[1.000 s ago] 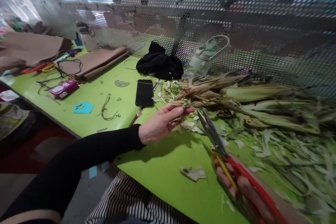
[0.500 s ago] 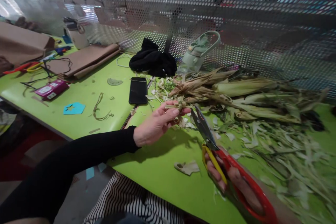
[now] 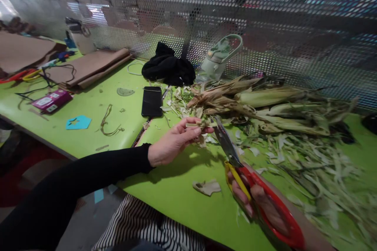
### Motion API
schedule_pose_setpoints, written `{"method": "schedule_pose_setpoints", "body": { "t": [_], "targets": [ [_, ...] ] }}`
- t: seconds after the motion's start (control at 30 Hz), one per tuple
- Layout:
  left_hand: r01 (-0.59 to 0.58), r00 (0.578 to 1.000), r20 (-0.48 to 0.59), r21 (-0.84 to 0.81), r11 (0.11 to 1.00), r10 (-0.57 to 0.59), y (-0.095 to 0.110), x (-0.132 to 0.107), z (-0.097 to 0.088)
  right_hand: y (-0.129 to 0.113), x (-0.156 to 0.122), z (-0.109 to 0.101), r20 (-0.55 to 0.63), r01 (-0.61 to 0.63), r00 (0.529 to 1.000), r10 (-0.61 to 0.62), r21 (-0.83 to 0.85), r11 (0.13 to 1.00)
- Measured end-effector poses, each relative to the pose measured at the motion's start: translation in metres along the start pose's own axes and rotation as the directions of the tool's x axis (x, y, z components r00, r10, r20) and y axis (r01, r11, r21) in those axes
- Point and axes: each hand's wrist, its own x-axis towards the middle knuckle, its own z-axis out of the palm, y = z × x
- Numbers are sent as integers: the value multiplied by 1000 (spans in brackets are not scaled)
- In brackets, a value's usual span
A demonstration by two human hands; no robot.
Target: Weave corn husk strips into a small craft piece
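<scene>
A green surface (image 3: 182,204) meets a mesh screen (image 3: 294,27); its near edge is bare but for one scrap (image 3: 207,187). The left hand (image 3: 173,143) pinches one husk strip (image 3: 198,124) just above the surface. The right hand (image 3: 259,204) grips one pair of scissors (image 3: 228,147), tips at the strip. One phone (image 3: 152,101) lies left.
</scene>
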Motion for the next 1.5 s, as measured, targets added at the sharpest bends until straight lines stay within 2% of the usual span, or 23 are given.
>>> {"method": "schedule_pose_setpoints", "body": {
  "t": [0.1,0.2,0.27,0.3,0.37,0.4,0.47,0.5,0.57,0.63,0.67,0.7,0.73,0.87,0.9,0.93,1.0,1.23,1.37,1.5],
  "targets": [
    [-3,1000,4,14,1000,3,-3,1,-3,-13,-1,6,-17,-117,993,119,87,989],
    [18,1000,-15,22,1000,-18,-5,3,-5,-25,1,10,-63,-252,963,263,148,956],
    [34,998,-48,3,999,-34,-4,5,-6,-29,4,10,-116,-294,945,307,115,949],
    [40,997,-67,-14,999,-41,-3,6,-6,-29,6,8,-158,-282,945,287,56,958],
    [42,994,-104,-42,998,-46,0,8,-6,-28,11,3,-278,-223,945,171,-168,960],
    [37,992,-118,-48,998,-43,2,9,-6,-26,14,-1,-348,-208,933,90,-317,925],
    [18,990,-139,-40,999,-24,7,11,-7,-21,18,-9,-466,-245,881,-78,-592,768],
    [8,989,-147,-27,1000,-12,8,12,-8,-19,19,-13,-476,-245,864,-165,-683,688],
    [-2,988,-156,13,1000,4,12,14,-8,-17,22,-18,-359,-73,837,-412,-820,567],
    [1,990,-143,60,998,7,13,16,-8,-19,24,-19,-267,68,718,-643,-892,446],
    [-3,992,-126,76,997,13,13,16,-7,-22,24,-17,-265,96,663,-700,-897,431],
    [-8,995,-103,90,996,18,13,17,-5,-25,25,-14,-286,121,639,-714,-880,460],
    [-14,997,-78,106,994,23,11,17,-3,-30,27,-10,-314,148,656,-687,-838,525],
    [-61,998,12,240,969,59,-1,19,8,-47,36,14,-365,243,807,-464,-510,825],
    [-78,997,40,281,957,70,-5,20,10,-49,39,19,-364,259,836,-412,-399,880],
    [-92,996,51,303,949,80,-9,21,12,-50,42,23,-382,278,843,-379,-295,914],
    [-108,994,37,323,940,101,-15,23,15,-49,49,28,-440,311,823,-361,-184,933],
    [-109,989,-59,310,944,134,-23,20,21,-35,61,36,-509,363,781,-360,-98,926],
    [-101,983,-123,265,959,137,-25,14,29,-36,58,49,-497,371,795,-348,-57,927],
    [-104,979,-141,257,961,144,-25,7,40,-41,49,61,-456,363,811,-366,-98,927]
  ]
}}
